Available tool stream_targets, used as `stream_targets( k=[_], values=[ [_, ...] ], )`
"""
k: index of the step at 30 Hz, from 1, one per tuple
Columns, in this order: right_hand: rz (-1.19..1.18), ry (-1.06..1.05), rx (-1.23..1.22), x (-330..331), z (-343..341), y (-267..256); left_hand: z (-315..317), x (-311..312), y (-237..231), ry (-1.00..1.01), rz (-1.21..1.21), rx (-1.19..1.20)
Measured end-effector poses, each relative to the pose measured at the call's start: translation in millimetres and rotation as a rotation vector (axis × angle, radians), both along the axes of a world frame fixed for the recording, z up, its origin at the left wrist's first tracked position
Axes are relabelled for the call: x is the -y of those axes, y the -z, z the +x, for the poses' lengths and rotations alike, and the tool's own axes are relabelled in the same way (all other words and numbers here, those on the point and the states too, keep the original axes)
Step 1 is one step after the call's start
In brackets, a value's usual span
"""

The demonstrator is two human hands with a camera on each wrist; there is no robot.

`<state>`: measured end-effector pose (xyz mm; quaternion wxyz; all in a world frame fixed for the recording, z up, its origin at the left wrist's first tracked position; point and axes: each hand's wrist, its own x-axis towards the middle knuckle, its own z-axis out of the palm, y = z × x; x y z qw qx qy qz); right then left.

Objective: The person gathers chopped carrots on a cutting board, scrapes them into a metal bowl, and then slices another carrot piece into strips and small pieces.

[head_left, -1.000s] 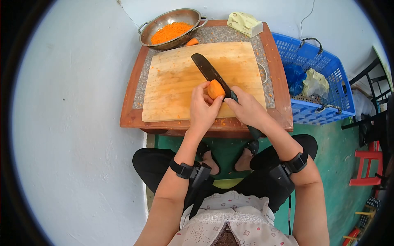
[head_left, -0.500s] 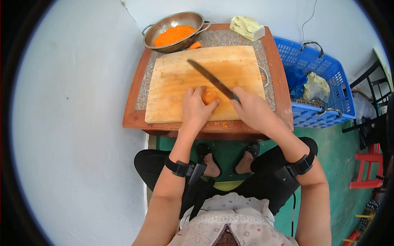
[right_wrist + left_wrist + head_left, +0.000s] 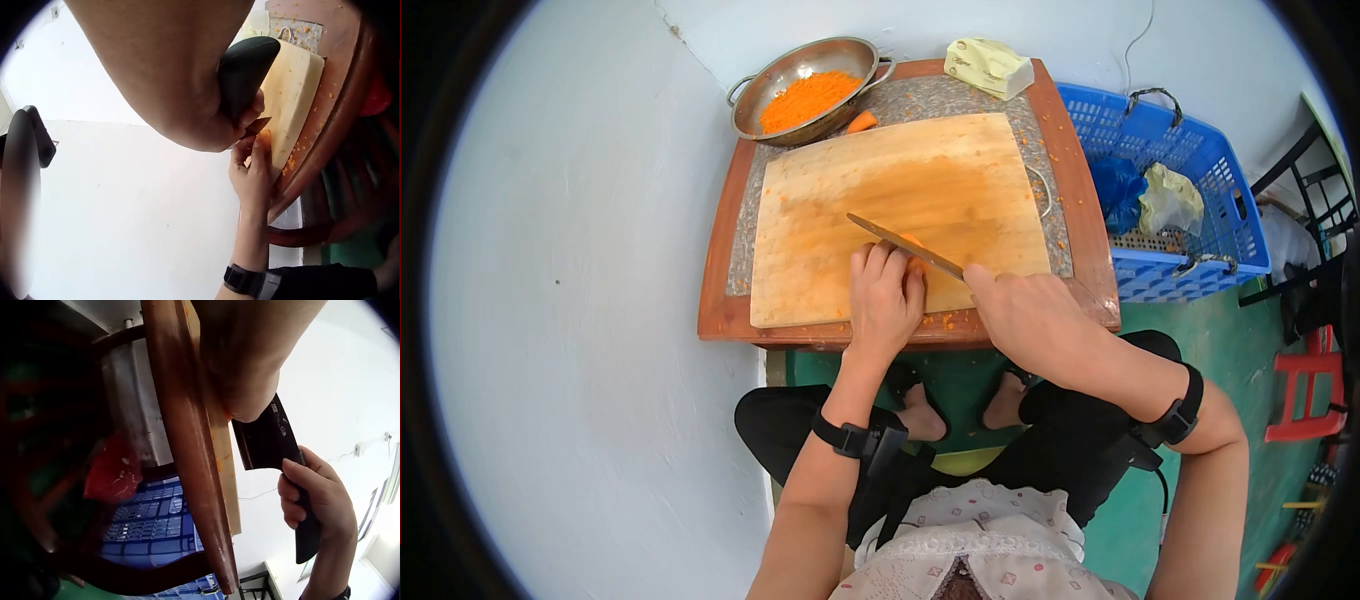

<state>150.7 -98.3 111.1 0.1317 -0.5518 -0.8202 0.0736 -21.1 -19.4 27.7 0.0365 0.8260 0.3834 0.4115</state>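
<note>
The right hand (image 3: 1032,318) grips the dark handle (image 3: 245,75) of a broad-bladed kitchen knife (image 3: 267,439). In the head view its blade slants across the near middle of a wooden cutting board (image 3: 820,220), tip toward the upper left. Right under the blade lies an orange carrot piece (image 3: 912,240), mostly covered by knife and fingers. Bent fingers of the left hand (image 3: 885,305) hold the carrot against the board, close beside the blade. The right wrist view shows the left thumb and fingers around the carrot (image 3: 265,137).
A two-handled metal pan (image 3: 750,118) with chopped carrot stands at the back left, and another carrot chunk (image 3: 862,121) lies beside it. A tissue pack (image 3: 988,68) sits at the back edge. Right of the table (image 3: 1090,240) is a blue basket (image 3: 1240,225) holding bags.
The carrot piece went from being held up against the blade down onto the board. The knife swung away, then came over the carrot; the left fingers drew in beside it.
</note>
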Motion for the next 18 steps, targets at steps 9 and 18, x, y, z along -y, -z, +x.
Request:
stream_targets(
  k=[9, 18],
  values=[
    [-0.118, -0.022, -0.069, -0.7, 11.0, -2.3, 5.1, -0.9, -2.3, -0.008, -0.013, -0.019],
    [-0.265, -0.028, -0.115, -32.9, 17.1, 4.0, 4.5, -3.3, -1.3, -0.006, -0.025, -0.044]
  ],
)
